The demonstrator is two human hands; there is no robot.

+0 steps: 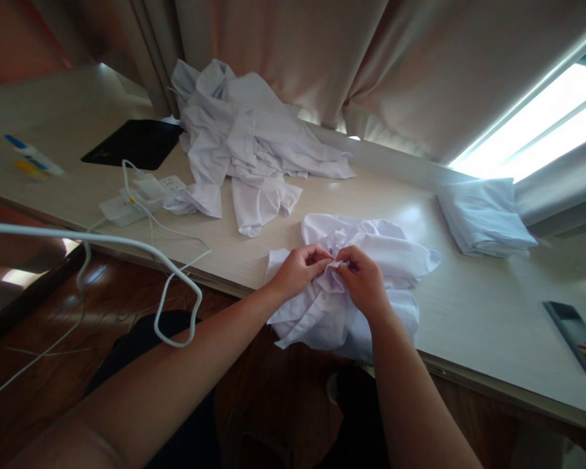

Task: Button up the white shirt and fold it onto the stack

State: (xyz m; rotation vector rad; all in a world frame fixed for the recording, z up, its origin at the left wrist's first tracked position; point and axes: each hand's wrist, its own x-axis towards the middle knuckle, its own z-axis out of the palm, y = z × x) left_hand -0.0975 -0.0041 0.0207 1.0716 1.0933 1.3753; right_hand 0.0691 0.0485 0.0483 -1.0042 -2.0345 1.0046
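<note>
A white button-up shirt (pixel 390 251) lies bunched at the table's front edge, part of it hanging over. My left hand (pixel 303 266) pinches its cloth between thumb and fingers. Close beside it, my right hand (pixel 360 273) grips the same gathered strip of the shirt. A small button shows on the strip just below the fingers. Whether a button sits between the fingertips is hidden.
Behind lies a heap of crumpled white shirts (pixel 254 130). Folded white cloth (pixel 486 215) and a phone (pixel 579 335) are at the right. Leftward are a power strip (pixel 120 210), a black mat (pixel 134 143) and a pen-like stick (pixel 34 155). A white cable (pixel 127 239) loops in front.
</note>
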